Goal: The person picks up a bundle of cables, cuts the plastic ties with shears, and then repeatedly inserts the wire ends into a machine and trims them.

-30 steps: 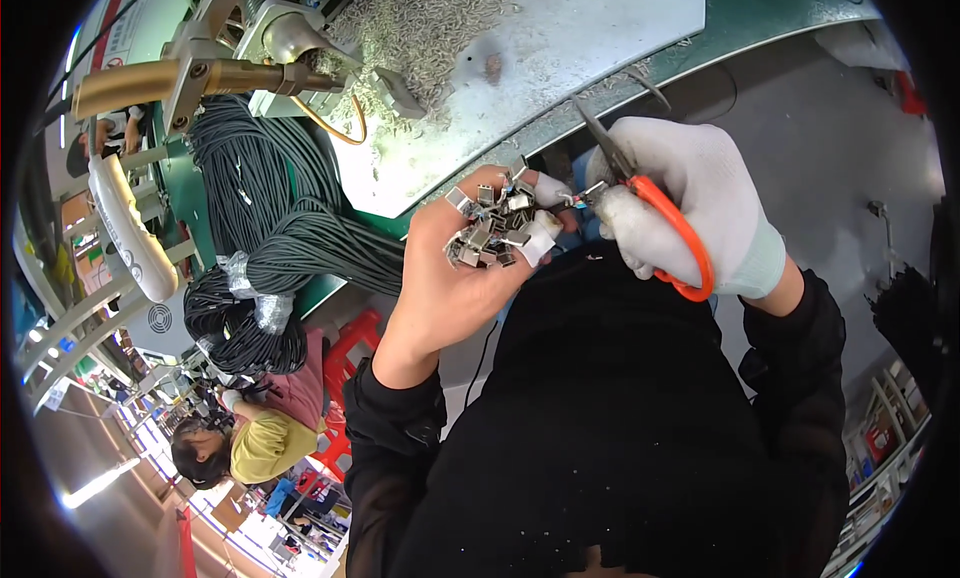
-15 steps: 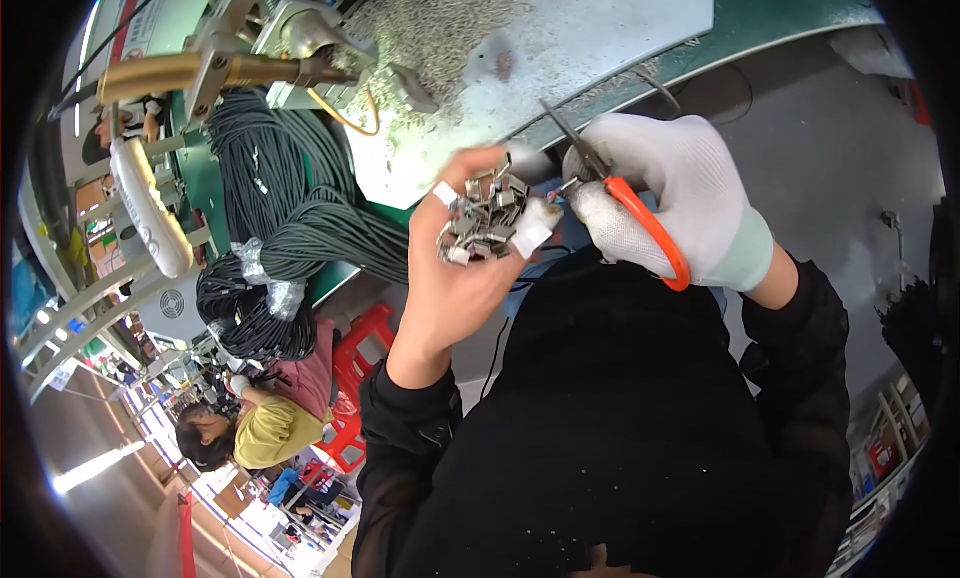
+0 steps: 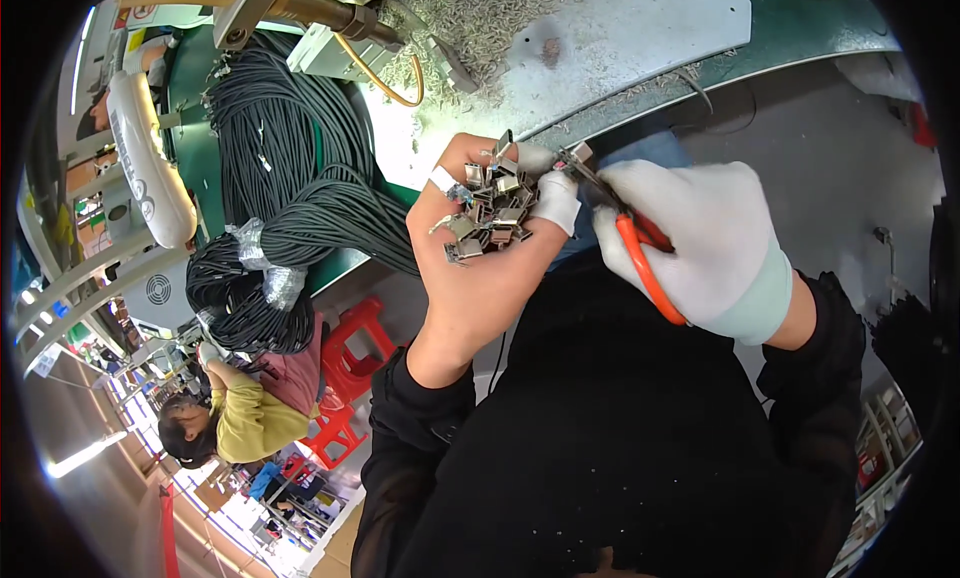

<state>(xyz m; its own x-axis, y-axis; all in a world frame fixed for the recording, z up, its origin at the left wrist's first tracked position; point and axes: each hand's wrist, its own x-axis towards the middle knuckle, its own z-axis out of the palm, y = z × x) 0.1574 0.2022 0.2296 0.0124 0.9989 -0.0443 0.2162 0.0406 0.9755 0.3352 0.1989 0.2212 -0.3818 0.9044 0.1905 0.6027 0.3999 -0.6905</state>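
Note:
My left hand (image 3: 475, 293) is bare, with white wraps on the thumb and some fingers. Its fingers curl around a loose heap of small silvery metal connectors (image 3: 500, 203) in the palm. Between thumb and fingertip sits one connector (image 3: 580, 153) with fine coloured bits at its end. In a white knit glove, my right hand (image 3: 705, 243) grips orange-handled scissors (image 3: 645, 268). Their dark blades reach to the pinched connector, and my fingers partly cover the handles. Whether the blades touch the metal, I cannot tell.
A pale board (image 3: 640, 38) on the green bench (image 3: 830, 33) carries a spread of small clippings (image 3: 470, 28). Coils of black cable (image 3: 285, 158) lie to the left, beside a metal-armed machine (image 3: 350, 23). A person in yellow (image 3: 245, 423) works beyond, near red stools (image 3: 350, 358).
The scissor blades have come to the connector at my left fingertips. My right hand has shifted slightly down and right. The whole view has moved a little.

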